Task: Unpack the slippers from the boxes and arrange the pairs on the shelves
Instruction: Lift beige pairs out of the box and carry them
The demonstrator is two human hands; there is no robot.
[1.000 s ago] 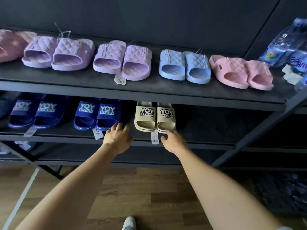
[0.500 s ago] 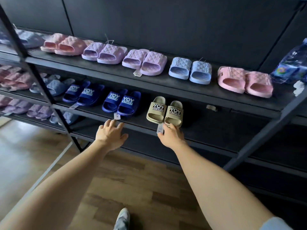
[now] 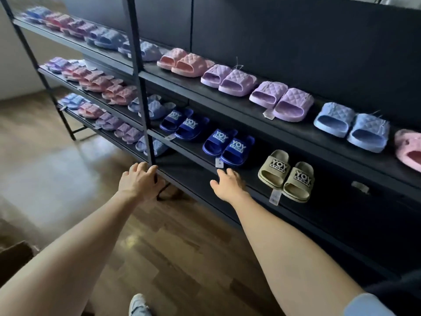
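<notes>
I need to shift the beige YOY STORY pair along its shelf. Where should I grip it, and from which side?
Likely the straps, from the shelf's front: the beige pair sits side by side, both strap openings facing outward, so both can be hooked together. The shelf above hinders an overhead reach.

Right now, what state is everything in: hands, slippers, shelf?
left hand: open, holding nothing, by the shelf post.
right hand: open, holding nothing, near the middle shelf edge.
beige YOY STORY slippers: paired on the middle shelf, tag hanging over its edge.
nearest blue YOY STORY slippers: paired, left of the beige pair.
</notes>
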